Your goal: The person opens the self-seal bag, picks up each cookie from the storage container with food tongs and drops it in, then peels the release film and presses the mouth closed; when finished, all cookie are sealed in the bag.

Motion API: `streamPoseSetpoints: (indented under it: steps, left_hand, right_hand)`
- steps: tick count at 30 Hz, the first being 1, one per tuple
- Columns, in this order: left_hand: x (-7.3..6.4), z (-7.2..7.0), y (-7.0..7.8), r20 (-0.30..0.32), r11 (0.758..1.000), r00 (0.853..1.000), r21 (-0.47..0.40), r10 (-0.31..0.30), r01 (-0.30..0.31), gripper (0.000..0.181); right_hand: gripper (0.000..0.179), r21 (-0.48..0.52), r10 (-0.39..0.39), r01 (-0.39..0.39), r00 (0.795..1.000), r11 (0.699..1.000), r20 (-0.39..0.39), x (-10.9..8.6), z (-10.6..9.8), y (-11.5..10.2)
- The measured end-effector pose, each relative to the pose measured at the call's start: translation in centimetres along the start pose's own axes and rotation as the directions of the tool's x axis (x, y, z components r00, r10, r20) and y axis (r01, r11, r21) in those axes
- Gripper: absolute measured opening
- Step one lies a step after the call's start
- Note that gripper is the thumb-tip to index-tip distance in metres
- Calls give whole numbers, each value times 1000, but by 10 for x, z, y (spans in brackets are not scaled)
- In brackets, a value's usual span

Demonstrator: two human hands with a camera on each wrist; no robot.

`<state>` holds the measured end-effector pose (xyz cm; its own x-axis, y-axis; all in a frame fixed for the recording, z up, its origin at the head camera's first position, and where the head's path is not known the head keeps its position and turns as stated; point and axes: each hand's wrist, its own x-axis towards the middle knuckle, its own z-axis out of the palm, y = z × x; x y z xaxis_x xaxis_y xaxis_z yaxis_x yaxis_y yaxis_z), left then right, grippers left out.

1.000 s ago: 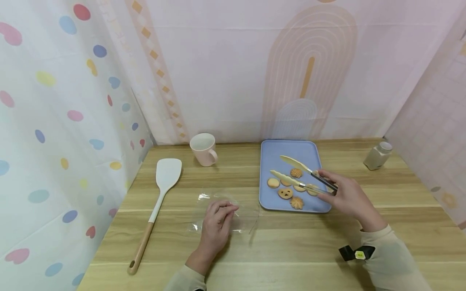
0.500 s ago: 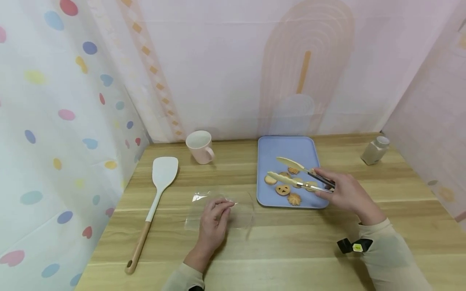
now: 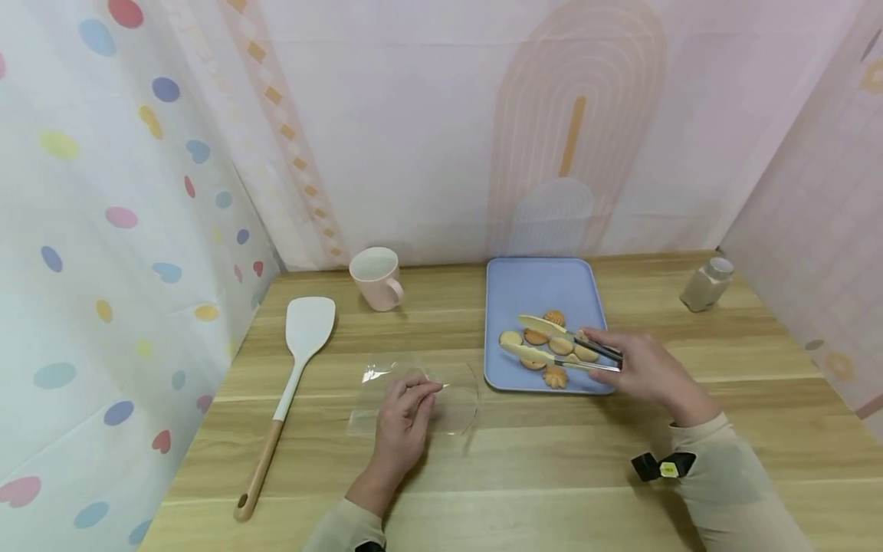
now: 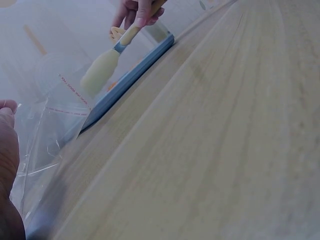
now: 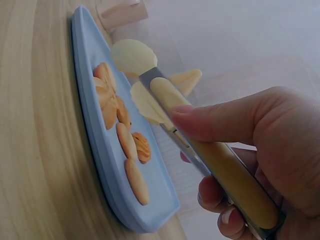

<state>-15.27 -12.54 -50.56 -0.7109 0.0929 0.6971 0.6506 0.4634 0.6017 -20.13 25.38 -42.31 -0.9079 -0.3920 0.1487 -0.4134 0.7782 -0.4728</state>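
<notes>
In the head view my left hand [image 3: 403, 429] pinches the edge of a clear plastic bag [image 3: 455, 402] that lies on the table. The bag with fine red print [image 4: 67, 110] also shows in the left wrist view, beside my thumb. My right hand [image 3: 651, 376] grips a pair of tongs [image 3: 569, 349] with pale tips and metal handles. Those tips hover over several cookies [image 3: 554, 376] on a blue tray [image 3: 538, 284], spread apart. From the right wrist view, my thumb presses one handle, and whether the tips touch a cookie is unclear.
A pink mug [image 3: 377, 280] stands at the back left, near the curtain. Left of the bag lies a white spatula [image 3: 297, 360] with a wooden handle. A small lidded jar [image 3: 707, 285] stands at the back right.
The tongs have moved slightly left and down towards the cookies, and their arms have drawn closer together. The left hand stays on the bag; the head view has shifted a little.
</notes>
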Motion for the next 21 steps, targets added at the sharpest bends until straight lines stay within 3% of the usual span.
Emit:
streamPoseSetpoints:
  steps: [8, 21]
  left_hand:
    - [1, -1, 1, 5, 1000, 1000, 3, 7, -7, 17]
    - [2, -1, 4, 13, 999, 999, 15, 33, -33, 18]
  right_hand:
    - [60, 6, 47, -47, 996, 999, 75, 1, 5, -6]
    - [62, -97, 52, -49, 998, 994, 24, 3, 10, -22]
